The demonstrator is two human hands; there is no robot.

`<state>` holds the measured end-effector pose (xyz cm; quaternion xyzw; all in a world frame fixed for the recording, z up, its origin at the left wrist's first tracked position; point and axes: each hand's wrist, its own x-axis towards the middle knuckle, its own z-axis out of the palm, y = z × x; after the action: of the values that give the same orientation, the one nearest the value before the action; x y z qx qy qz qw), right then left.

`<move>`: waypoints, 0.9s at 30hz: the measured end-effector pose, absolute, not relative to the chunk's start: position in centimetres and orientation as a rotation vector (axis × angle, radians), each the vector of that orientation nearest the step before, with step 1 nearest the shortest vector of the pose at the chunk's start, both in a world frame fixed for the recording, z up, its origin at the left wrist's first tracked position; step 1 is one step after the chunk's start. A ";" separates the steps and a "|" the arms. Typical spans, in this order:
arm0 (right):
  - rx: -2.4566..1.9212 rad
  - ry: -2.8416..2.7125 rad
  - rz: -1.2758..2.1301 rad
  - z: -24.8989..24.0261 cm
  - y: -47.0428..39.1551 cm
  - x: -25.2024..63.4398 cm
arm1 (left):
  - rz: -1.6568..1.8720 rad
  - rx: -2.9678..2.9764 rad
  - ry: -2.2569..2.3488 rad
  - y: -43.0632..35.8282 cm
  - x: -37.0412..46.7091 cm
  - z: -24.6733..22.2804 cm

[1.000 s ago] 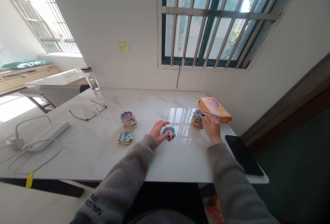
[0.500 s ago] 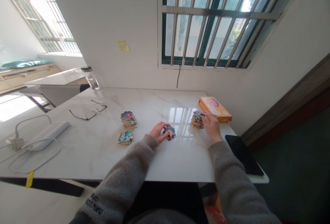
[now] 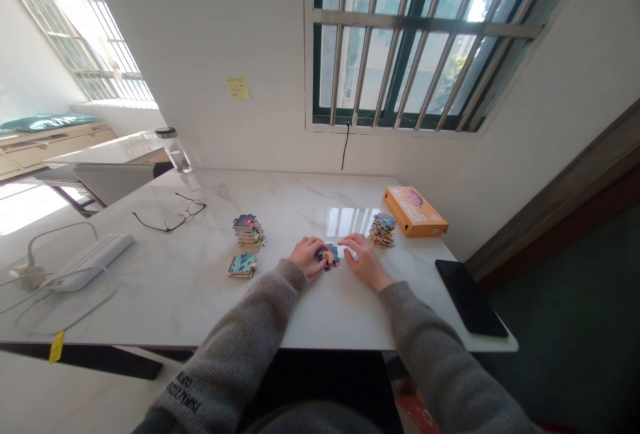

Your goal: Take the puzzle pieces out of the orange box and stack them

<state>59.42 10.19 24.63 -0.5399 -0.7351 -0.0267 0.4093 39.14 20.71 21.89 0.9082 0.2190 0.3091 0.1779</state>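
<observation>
Small stacked jigsaw puzzle pieces (image 3: 330,257), blue with an orange patch, lie on the table between my hands. My left hand (image 3: 307,257) grips them from the left, fingers over the far side and thumb at the near side. Just right of them, my right hand (image 3: 366,262) has its thumb and forefinger apart and holds nothing that I can see. Beyond it stands a pile of puzzle pieces (image 3: 383,231). To the left of my left hand are a taller pile of pieces (image 3: 249,233) and a low teal pile (image 3: 243,266).
An orange box (image 3: 416,213) sits at the back right, and a black tablet or phone (image 3: 470,297) by the right edge. Glasses (image 3: 175,222), a clear bottle (image 3: 176,153) and a white power strip (image 3: 93,264) with cables occupy the left side.
My right hand has moved left and nearer, from the right-hand pile to beside the pieces at my left hand. The left hand has stayed in place.
</observation>
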 end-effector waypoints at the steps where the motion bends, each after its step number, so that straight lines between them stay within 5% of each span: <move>1: -1.351 -1.906 -0.013 24.4 10.3 59.0 | 0.867 2.571 0.621 20.8 39.1 21.8; 22: -1.278 -1.846 0.139 25.1 9.8 58.3 | 1.087 2.459 0.417 20.5 39.2 23.0; 27: -1.256 -1.571 0.478 24.9 10.1 57.9 | 1.207 2.396 0.472 19.8 39.1 24.2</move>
<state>57.94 10.09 24.90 -0.5219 -0.6529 0.1986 0.5118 39.09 19.77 24.20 0.8605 0.1697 0.4334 0.2072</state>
